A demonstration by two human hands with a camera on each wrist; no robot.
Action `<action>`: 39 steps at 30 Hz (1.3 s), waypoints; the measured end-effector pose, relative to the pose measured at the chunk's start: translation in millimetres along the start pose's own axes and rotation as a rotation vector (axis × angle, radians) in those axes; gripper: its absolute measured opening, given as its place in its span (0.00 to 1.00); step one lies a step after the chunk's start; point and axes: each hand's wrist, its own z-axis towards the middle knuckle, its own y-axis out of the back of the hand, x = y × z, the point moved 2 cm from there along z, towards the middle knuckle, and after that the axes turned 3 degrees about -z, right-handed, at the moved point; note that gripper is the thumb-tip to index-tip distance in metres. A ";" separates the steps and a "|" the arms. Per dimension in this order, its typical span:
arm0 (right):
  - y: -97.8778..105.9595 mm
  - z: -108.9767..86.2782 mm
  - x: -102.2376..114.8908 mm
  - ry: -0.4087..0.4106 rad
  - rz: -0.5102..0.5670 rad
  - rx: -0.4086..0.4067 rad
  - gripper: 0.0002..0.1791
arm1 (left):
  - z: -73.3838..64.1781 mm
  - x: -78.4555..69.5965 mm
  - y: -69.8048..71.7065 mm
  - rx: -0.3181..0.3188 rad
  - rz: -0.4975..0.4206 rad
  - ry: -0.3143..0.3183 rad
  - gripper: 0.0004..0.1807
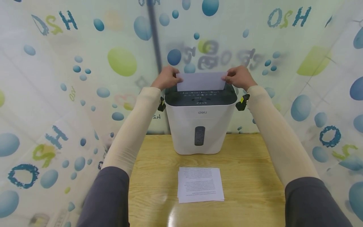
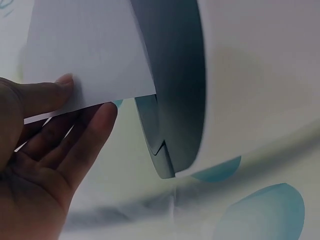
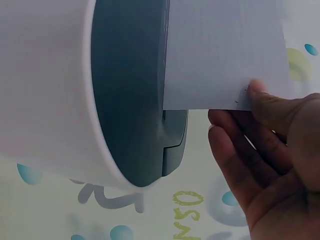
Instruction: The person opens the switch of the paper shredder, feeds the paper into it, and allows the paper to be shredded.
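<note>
A white paper shredder with a dark top stands upright at the back of the table. One sheet of paper rises from the slot in its top, its lower edge at or inside the slot. My left hand pinches the sheet's left edge; in the left wrist view the thumb lies on its face with fingers behind. At the right edge my right hand pinches the same sheet, and the right wrist view shows that thumb on the paper.
A small stack of printed sheets lies on the wooden table in front of the shredder. A patterned curtain hangs close behind the shredder and along both sides. Dark wrist devices sit beside the shredder's top.
</note>
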 end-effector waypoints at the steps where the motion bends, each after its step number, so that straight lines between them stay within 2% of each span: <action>1: 0.2 -0.4 0.3 0.000 -0.004 0.006 0.21 | -0.1 -0.6 -0.4 0.004 0.001 0.003 0.11; 12: 3.5 -5.3 4.8 -0.016 -0.045 0.111 0.29 | 1.6 -0.9 -0.5 0.048 -0.046 0.080 0.19; 17: 4.9 -6.4 7.5 -0.012 -0.079 0.141 0.34 | 0.0 -1.7 1.7 0.068 -0.074 0.085 0.28; 20: 4.0 -8.4 8.7 -0.013 -0.064 0.152 0.39 | -3.0 -3.3 3.3 0.071 -0.082 0.083 0.35; 26: 1.4 -14.6 7.5 -0.023 -0.047 0.149 0.48 | -12.2 -7.7 4.5 0.066 -0.072 0.054 0.45; 31: 3.5 -19.6 5.8 -0.035 -0.052 0.134 0.51 | -21.3 -8.4 6.3 0.051 -0.032 0.082 0.54; 35: 7.9 -24.7 3.9 -0.013 -0.074 0.113 0.53 | -28.9 -7.3 8.5 0.031 -0.008 0.097 0.58; 39: 11.9 -34.0 1.2 0.023 -0.106 0.094 0.53 | -38.8 -5.1 11.2 0.004 0.018 0.062 0.59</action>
